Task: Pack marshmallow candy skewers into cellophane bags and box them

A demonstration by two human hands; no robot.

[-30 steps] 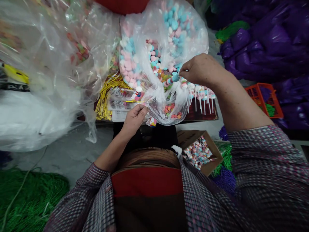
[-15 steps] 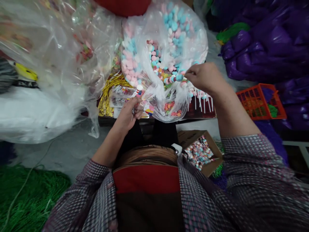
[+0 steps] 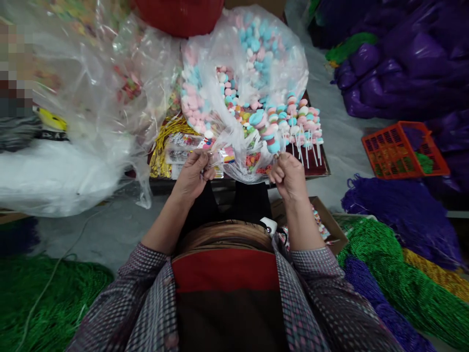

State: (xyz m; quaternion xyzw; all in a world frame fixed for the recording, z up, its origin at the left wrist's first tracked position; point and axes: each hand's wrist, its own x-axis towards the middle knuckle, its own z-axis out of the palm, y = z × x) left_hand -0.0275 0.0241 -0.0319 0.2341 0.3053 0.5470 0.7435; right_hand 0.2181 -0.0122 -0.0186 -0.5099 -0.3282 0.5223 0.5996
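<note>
My left hand (image 3: 194, 175) is closed in a pinch on a clear plastic bag (image 3: 227, 155) with a colourful print. Across from it, my right hand (image 3: 288, 177) grips the lower end of a marshmallow skewer (image 3: 270, 133) in pink, white and blue, tilted up and away to the left. Just beyond, several more marshmallow skewers (image 3: 303, 115) lie with their white sticks towards me. A big clear bag of loose marshmallows (image 3: 200, 100) lies open behind the hands, with ring-shaped gummies (image 3: 252, 160) in a bag in front. Gold twist ties (image 3: 158, 151) lie left of flat printed packets (image 3: 179, 150).
Cloudy plastic bags (image 3: 91, 98) cover the left side, and a red container (image 3: 183, 14) stands at the back. Below the table edge at right is a cardboard box (image 3: 339, 237) of wrapped skewers. An orange basket (image 3: 388, 151) and green strands (image 3: 388, 259) lie further right.
My right hand has come back towards me and left from the skewer pile, bringing a marshmallow skewer upright-tilted. My left hand stays nearly in place with the plastic bag.
</note>
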